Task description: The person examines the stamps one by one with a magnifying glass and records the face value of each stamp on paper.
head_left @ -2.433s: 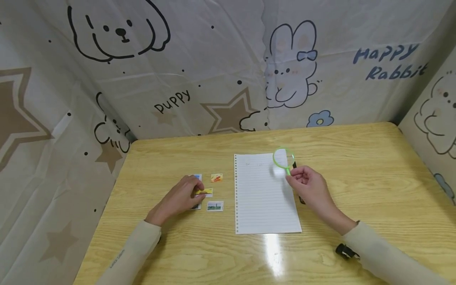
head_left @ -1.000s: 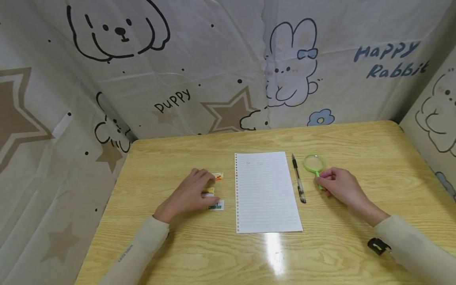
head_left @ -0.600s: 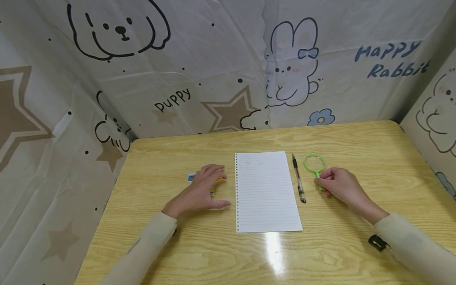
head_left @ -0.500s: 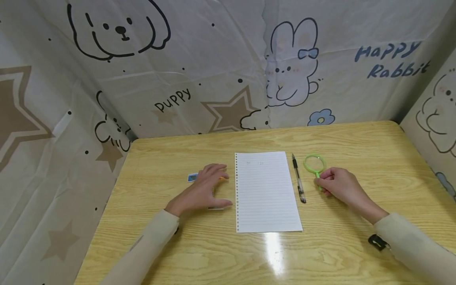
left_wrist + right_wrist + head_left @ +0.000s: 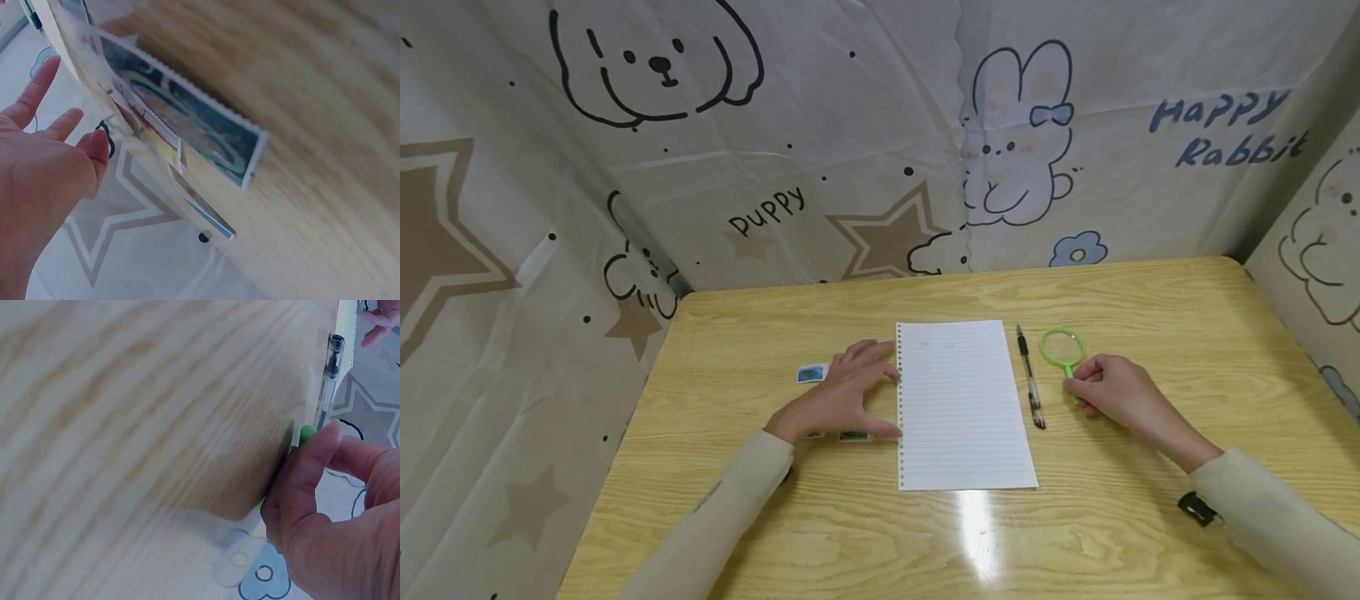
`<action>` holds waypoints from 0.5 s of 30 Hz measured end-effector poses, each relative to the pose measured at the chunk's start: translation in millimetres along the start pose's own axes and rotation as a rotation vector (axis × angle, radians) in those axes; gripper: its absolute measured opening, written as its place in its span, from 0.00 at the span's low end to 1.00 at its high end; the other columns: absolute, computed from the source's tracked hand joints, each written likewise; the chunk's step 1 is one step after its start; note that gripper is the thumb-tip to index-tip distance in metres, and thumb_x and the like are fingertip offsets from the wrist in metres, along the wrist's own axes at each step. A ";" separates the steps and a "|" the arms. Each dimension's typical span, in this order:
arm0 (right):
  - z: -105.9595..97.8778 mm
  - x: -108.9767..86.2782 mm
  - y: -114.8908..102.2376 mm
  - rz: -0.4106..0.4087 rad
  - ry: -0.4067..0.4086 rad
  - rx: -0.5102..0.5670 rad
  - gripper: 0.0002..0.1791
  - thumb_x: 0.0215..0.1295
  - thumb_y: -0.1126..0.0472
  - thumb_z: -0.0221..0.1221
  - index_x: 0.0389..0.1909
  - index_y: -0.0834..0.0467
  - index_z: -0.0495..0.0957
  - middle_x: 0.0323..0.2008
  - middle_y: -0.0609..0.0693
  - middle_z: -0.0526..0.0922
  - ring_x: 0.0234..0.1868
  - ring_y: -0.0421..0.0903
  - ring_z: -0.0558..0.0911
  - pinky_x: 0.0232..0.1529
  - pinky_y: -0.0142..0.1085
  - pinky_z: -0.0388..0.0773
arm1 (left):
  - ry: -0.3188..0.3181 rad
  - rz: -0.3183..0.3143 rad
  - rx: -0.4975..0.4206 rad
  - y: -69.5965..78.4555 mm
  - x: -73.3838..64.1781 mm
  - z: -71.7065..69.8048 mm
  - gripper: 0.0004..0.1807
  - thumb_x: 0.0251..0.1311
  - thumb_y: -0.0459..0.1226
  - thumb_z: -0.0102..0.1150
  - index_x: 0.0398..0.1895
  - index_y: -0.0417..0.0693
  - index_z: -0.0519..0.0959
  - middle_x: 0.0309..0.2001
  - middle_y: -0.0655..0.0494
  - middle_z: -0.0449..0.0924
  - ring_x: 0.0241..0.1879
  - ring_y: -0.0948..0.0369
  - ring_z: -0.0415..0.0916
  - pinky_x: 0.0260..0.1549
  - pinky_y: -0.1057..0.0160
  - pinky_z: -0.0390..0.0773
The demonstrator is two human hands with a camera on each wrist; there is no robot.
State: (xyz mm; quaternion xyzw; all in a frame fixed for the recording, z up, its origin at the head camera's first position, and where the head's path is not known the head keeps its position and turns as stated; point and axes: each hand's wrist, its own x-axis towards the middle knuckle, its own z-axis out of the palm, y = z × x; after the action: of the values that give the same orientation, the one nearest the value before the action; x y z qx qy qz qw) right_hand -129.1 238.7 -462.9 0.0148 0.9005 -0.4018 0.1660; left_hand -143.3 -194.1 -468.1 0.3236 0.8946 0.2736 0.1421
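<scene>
My left hand point(image 5: 846, 387) reaches over several postage stamps with thumb and fingers spread, its tips at the punched left edge of a lined sheet of paper point(image 5: 962, 408). A blue stamp point(image 5: 812, 373) shows beyond the hand and a green one point(image 5: 854, 436) beside the thumb; other stamps are partly or wholly hidden beneath it. The left wrist view shows a dark stamp point(image 5: 187, 112) close up, apart from the fingers. My right hand point(image 5: 1116, 396) pinches the handle of a green magnifying glass point(image 5: 1069, 371), low at the table, right of the pen.
A clear pen with black ends point(image 5: 1031, 379) lies along the paper's right edge. Faint writing marks the top of the sheet. The wooden table point(image 5: 760, 517) meets a printed cloth point(image 5: 865, 108) at the back and sides.
My right hand has carried the magnifying glass from above the paper to the table right of the pen. My left hand has moved right, from the stamps to the paper's edge, fingers spreading.
</scene>
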 end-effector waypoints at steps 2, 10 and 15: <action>-1.1 -0.8 -1.1 -0.002 0.003 -0.013 0.15 0.76 0.60 0.64 0.48 0.71 0.78 0.35 0.55 0.84 0.31 0.45 0.83 0.31 0.35 0.80 | 0.004 0.002 0.002 0.1 1.4 0.1 0.40 0.55 0.59 0.83 0.65 0.51 0.79 0.88 0.50 0.50 0.86 0.44 0.39 0.78 0.34 0.42; 1.5 -6.5 -4.4 -0.053 0.080 -0.105 0.27 0.78 0.53 0.63 0.60 0.74 0.72 0.43 0.61 0.81 0.40 0.53 0.77 0.38 0.43 0.73 | 0.004 -0.003 0.018 2.3 5.7 1.8 0.36 0.56 0.58 0.83 0.61 0.52 0.79 0.87 0.50 0.52 0.86 0.47 0.41 0.78 0.34 0.44; 11.2 -7.1 -7.4 -0.129 0.145 -0.076 0.27 0.79 0.54 0.64 0.63 0.72 0.71 0.44 0.59 0.79 0.43 0.54 0.78 0.42 0.45 0.73 | 0.009 0.014 0.014 4.8 9.8 4.1 0.34 0.57 0.57 0.83 0.58 0.51 0.79 0.87 0.49 0.53 0.85 0.47 0.43 0.77 0.32 0.45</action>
State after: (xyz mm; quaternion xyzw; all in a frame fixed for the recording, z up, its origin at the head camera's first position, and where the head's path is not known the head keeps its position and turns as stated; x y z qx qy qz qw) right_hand -120.4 226.4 -462.3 -0.0206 0.9239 -0.3748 0.0745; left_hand -146.5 -183.0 -469.4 0.3297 0.8947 0.2701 0.1338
